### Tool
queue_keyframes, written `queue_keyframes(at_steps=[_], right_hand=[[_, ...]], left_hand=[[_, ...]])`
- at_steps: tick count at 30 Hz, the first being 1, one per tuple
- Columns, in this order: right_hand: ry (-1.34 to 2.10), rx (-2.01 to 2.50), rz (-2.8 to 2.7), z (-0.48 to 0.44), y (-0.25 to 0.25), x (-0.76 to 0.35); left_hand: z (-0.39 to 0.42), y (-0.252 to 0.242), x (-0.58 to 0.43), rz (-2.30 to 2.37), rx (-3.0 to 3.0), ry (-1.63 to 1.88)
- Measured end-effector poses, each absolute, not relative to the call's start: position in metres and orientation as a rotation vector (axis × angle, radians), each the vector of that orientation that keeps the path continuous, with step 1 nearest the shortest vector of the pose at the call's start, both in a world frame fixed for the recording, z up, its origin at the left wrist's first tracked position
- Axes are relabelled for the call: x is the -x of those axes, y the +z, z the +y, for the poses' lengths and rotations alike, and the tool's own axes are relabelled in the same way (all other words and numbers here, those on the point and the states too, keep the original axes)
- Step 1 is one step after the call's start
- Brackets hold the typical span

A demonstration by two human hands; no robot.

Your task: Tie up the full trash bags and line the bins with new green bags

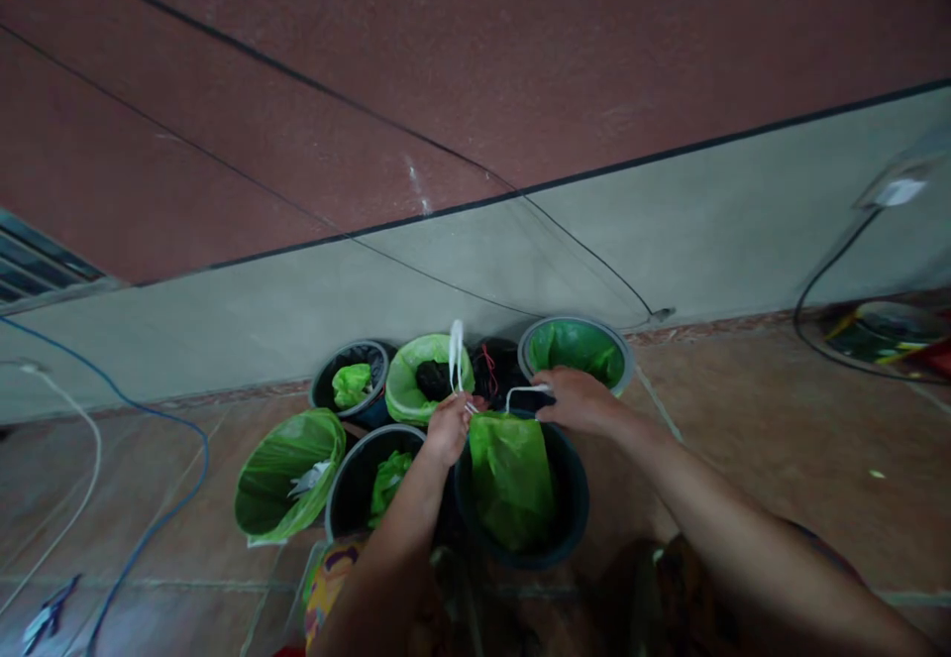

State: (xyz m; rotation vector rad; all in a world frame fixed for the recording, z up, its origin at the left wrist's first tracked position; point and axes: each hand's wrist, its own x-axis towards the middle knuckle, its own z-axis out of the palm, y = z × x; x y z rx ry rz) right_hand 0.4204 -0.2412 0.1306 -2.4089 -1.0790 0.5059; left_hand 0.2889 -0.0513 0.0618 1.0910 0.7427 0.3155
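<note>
My left hand [448, 427] is closed on a white drawstring [456, 355] that stands up from the top of a green bin bag [511, 479]. My right hand [580, 399] is closed on the other white drawstring loop [524, 391] of the same bag. The bag hangs gathered inside a dark round bin [572, 508] right below my hands. Both forearms reach in from the bottom of the view.
Several other round bins cluster on the tiled floor by the wall: one lined green [576, 345], one with dark waste [431, 380], one small dark [353, 384], one tipped with a green liner [286, 474], one in front [371, 484]. Cables [149, 419] trail at left.
</note>
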Motion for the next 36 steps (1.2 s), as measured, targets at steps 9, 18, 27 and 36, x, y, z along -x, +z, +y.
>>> queue_keyframes(at_steps=[9, 18, 27, 36], right_hand=[[0.948, 2.038, -1.067, -0.23, 0.122, -0.413], [0.873, 1.951, -1.01, -0.201, 0.129, -0.4], [0.883, 2.253, -1.295, -0.183, 0.153, -0.402], [0.844, 2.052, -1.273, -0.186, 0.145, -0.402]], left_hand=[[-0.044, 0.07, -0.29, 0.771, -1.123, 0.218], [-0.052, 0.057, -0.295, 0.681, -1.114, 0.265], [-0.063, 0.063, -0.303, 0.554, -1.258, 0.168], [-0.07, 0.066, -0.301, 0.254, -1.463, -0.104]])
